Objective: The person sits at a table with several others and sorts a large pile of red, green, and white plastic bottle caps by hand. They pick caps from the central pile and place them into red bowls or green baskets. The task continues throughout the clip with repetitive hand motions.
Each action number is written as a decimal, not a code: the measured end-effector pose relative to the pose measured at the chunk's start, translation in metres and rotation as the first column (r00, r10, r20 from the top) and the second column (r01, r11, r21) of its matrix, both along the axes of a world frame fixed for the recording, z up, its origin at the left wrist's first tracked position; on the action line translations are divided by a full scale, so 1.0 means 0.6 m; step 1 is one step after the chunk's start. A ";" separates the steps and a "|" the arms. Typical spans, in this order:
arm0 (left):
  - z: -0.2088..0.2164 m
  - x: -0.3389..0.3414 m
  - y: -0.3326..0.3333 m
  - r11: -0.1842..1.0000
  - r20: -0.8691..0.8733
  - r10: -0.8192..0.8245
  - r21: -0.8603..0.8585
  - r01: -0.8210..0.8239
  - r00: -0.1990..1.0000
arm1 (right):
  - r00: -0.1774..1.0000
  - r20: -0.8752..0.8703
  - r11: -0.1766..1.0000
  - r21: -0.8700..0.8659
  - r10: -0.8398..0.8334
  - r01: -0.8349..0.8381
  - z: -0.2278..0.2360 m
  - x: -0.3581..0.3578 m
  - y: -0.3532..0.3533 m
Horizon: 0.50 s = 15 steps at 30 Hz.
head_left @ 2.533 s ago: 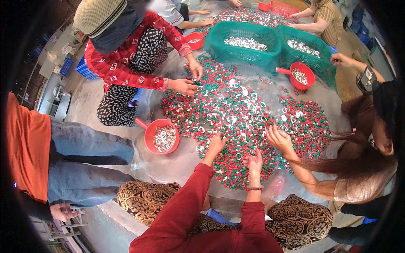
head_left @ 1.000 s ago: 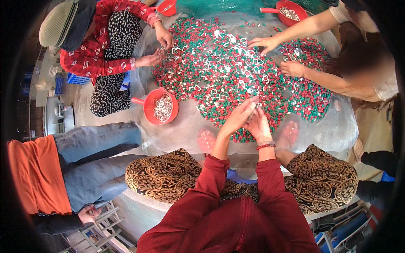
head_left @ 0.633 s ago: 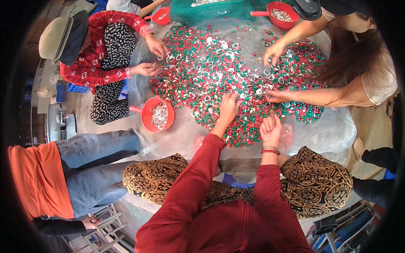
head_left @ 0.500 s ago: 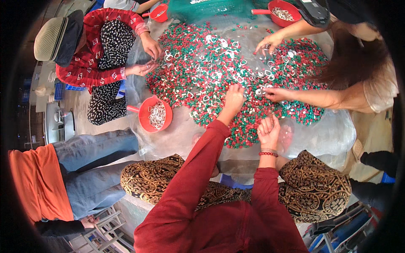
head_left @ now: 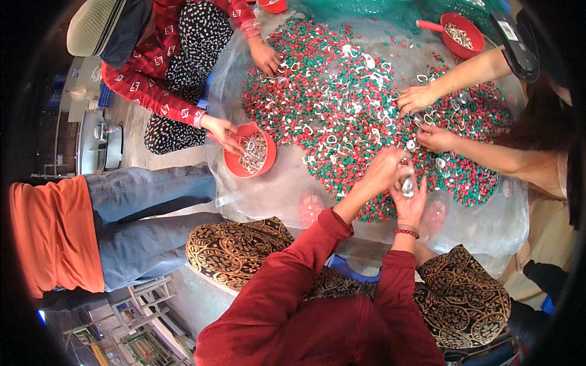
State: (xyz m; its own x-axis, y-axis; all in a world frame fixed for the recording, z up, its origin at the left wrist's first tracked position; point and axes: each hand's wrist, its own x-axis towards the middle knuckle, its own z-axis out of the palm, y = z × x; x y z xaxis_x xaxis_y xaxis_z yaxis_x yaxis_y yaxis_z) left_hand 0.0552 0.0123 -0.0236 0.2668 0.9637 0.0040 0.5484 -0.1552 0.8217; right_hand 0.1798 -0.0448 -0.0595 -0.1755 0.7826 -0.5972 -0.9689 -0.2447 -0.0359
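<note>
My left hand point(head_left: 384, 169) is closed in a pinch just above my right hand; what its fingertips hold is too small to make out. The right hand point(head_left: 412, 204), with a red bead bracelet at the wrist, is turned palm up with its fingers pointing away from me. A shiny silver round piece point(head_left: 408, 186) lies in its palm and fingers. Both hands are over the near edge of a wide heap of small red, green and white pellets point(head_left: 342, 165). Pale and silvery rings point(head_left: 369, 61) are scattered over the heap, with a washer-like disc point(head_left: 440, 163) to the right.
Clear plastic sheeting point(head_left: 274, 201) lies under the heap. Left, a co-worker's hand point(head_left: 226, 135) reaches into a red scoop point(head_left: 249, 160) of rings; another red scoop point(head_left: 462, 38) stands far right. Another co-worker's hands point(head_left: 418, 100) work close beyond mine. Green netting point(head_left: 366, 9) lies behind.
My left hand has come in to meet my right hand, which has turned palm up with the silver piece showing. The left co-worker's near hand has moved to the red scoop. The view has shifted.
</note>
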 end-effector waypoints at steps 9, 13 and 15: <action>-0.194 -0.266 0.116 0.882 -0.433 0.444 0.054 -0.469 0.784 | 0.935 0.351 0.998 -0.059 0.056 -0.038 -0.043 0.028 0.012; -0.190 -0.259 0.111 0.906 -0.422 0.344 -0.085 -0.415 0.839 | -0.008 0.988 0.921 -0.144 0.151 -0.363 -0.135 0.064 0.059; -0.166 -0.232 0.101 0.928 -0.336 0.263 -0.167 -0.332 0.904 | -0.461 0.882 0.896 -0.278 0.096 -0.345 -0.134 0.062 0.100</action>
State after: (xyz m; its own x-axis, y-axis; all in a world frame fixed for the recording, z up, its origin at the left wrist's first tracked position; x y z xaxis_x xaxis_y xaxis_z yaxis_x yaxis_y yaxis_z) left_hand -0.0838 0.0726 -0.1232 -0.0780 0.9660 -0.2466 0.7677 0.2160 0.6033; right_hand 0.2171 0.0151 -0.1398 0.2993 0.9430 -0.1453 0.5608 -0.2971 -0.7728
